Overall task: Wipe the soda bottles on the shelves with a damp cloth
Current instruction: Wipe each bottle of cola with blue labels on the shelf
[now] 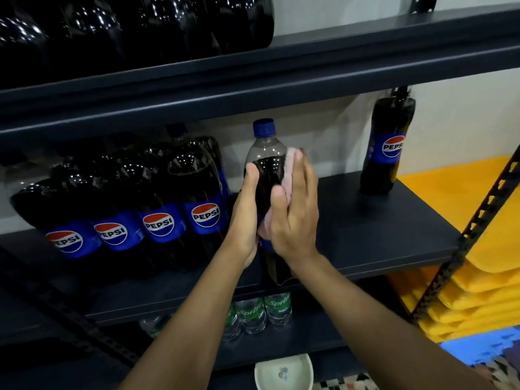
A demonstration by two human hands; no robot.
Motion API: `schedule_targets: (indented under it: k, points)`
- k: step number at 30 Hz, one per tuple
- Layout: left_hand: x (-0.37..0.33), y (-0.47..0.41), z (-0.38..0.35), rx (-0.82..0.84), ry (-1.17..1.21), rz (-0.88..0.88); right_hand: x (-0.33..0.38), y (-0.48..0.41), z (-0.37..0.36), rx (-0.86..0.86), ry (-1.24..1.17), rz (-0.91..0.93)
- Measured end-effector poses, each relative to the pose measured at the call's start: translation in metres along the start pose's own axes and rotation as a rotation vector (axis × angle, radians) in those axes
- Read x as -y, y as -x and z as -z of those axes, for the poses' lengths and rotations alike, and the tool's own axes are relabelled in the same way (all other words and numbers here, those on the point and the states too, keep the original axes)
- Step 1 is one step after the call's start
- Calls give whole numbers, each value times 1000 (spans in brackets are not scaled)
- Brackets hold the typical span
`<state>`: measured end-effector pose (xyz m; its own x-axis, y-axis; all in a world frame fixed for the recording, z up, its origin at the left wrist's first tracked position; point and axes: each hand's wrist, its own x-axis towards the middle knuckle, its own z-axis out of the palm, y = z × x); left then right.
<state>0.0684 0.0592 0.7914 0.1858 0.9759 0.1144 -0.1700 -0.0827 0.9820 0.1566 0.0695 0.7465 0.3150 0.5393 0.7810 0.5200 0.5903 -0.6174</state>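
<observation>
I hold a dark cola bottle (266, 164) with a blue cap upright in front of the middle shelf (380, 220). My left hand (246, 212) grips its left side, thumb up along the bottle. My right hand (295, 212) presses a pale pink cloth (291, 170) flat against the bottle's right side, fingers fairly straight. The bottle's label is mostly hidden by my hands. A row of Pepsi bottles (166, 209) stands to the left on the same shelf. One more Pepsi bottle (389, 144) stands alone at the right.
Large dark bottles (135, 29) fill the top shelf. Sprite bottles (261, 311) sit on the shelf below. A white bowl (284, 372) lies on the floor beneath. Yellow mats (478, 277) are stacked at the right behind a perforated shelf post (464, 243).
</observation>
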Motion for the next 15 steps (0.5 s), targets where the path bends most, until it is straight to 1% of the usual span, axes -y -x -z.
schedule_targets:
  k: [2, 6, 10, 12, 15]
  points:
    - [0, -1, -1, -16, 24, 4, -13, 24, 0, 46, 2, -67]
    - [4, -7, 2, 17, 70, 9, -37, 73, 10, 189, 40, -206]
    - [-1, -9, 3, -1, 74, 16, -47, 92, 20, 273, 39, -263]
    - [0, -11, 3, 18, 83, 17, -42, 83, 23, 272, 22, -269]
    - [-1, -15, 1, 32, 88, 30, -22, 46, 23, 196, -45, -260]
